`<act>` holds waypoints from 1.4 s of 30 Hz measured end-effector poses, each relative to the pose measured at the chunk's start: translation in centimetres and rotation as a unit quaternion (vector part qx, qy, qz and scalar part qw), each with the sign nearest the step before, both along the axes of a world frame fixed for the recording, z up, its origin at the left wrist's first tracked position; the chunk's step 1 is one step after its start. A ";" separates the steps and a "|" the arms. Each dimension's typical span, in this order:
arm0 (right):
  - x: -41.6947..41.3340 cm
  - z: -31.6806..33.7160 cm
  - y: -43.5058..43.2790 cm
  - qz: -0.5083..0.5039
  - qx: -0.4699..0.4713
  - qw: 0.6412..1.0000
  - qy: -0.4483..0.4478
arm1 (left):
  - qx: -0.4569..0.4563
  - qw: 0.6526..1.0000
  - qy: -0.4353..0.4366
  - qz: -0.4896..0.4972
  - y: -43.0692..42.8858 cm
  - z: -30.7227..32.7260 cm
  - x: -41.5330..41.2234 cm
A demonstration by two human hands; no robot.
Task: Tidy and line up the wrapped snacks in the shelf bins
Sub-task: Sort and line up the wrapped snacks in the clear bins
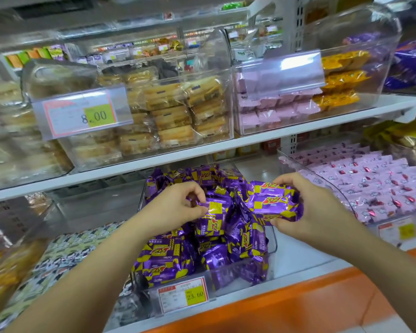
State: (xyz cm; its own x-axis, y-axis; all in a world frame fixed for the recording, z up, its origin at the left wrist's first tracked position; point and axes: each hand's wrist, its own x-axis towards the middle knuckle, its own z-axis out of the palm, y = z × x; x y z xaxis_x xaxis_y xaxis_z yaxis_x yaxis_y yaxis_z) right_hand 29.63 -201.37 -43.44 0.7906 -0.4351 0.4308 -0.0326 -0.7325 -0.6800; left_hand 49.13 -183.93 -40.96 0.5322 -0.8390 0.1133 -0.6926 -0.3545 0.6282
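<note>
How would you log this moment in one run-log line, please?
scene: purple snack bin, packs jumbled | left hand: pinches one pack | right hand: grips stacked packs | lining up unfinished

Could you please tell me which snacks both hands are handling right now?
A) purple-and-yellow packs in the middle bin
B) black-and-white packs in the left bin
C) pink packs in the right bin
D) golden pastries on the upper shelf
A: the left hand pinches a purple-and-yellow pack, and the right hand grips raised packs of the same kind.
</note>
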 end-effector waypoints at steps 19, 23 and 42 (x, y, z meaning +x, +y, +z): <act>0.4 1.3 1.7 0.155 0.093 0.983 -0.006 | -0.320 0.813 0.469 0.131 -1.2 -1.3 -1.8; 0.6 1.2 2.4 0.189 0.111 0.976 0.000 | -0.346 0.778 0.504 0.146 -1.6 -1.1 -2.4; 0.7 -1.0 -1.5 -0.029 -0.123 0.988 -0.084 | 0.009 0.997 0.080 -0.011 -1.2 -1.3 0.4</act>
State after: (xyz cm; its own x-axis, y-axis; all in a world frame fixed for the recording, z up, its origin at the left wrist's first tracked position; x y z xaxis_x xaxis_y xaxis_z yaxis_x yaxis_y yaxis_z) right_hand 30.31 -202.91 -44.48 0.6753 -0.3438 0.6526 0.0182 -0.8767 -0.4807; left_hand 49.55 -185.18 -42.22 0.5230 -0.8522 0.0134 -0.5927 -0.3523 0.7243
